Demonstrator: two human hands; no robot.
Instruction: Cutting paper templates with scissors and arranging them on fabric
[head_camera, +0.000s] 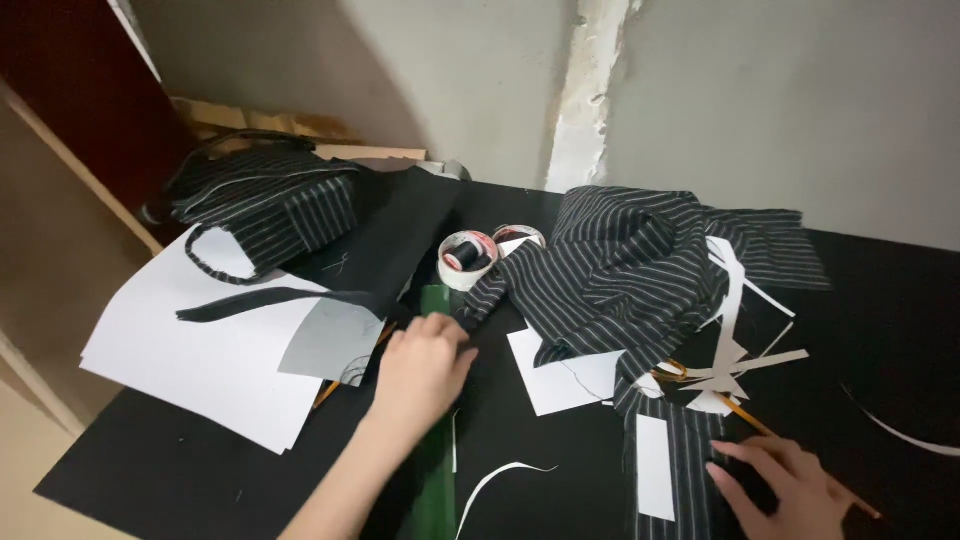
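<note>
My left hand lies on a long green ruler that runs from the table's front edge up toward a tape roll; its fingers curl over the ruler's upper end. My right hand rests fingers spread on a striped black fabric strip at the lower right, next to a yellow pencil. A white paper rectangle lies on that strip. A big heap of striped black fabric sits in the middle.
A striped fabric bag stands at the back left on white paper sheets. A grey paper piece, white paper scraps and a second tape roll lie on the black table. A wall rises behind.
</note>
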